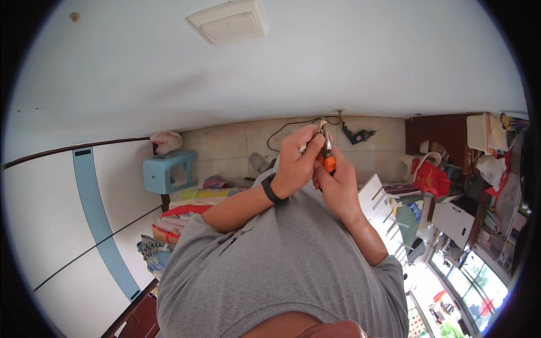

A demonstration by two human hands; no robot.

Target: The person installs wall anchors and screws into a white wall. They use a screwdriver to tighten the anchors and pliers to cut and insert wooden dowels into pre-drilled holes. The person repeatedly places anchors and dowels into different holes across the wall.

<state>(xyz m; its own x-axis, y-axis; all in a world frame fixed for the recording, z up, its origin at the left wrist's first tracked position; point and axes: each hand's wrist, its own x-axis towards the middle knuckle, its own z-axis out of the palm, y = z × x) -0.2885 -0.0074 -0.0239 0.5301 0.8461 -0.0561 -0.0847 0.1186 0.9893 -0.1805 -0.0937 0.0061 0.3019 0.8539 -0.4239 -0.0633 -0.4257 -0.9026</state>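
Note:
My right hand point(342, 183) is closed round the orange handles of a pair of pliers point(328, 161), whose metal jaws point up toward the wall. Close beside the jaws, my left hand point(297, 160), with a black band on its wrist, pinches a small piece with a pale tip point(323, 124); its kind is too small to make out. A bit of something white point(303, 149) also shows between the left fingers. Both hands are together in front of my chest, and the fingers partly hide the pliers.
A white wall point(282, 67) with a switch point(234, 27) rises ahead. On the tiled floor lies a dark green power drill point(358, 136) with its black cable point(276, 135). A blue stool point(163, 172) stands left, beside a white cabinet point(121, 180). Red bags point(431, 179) are right.

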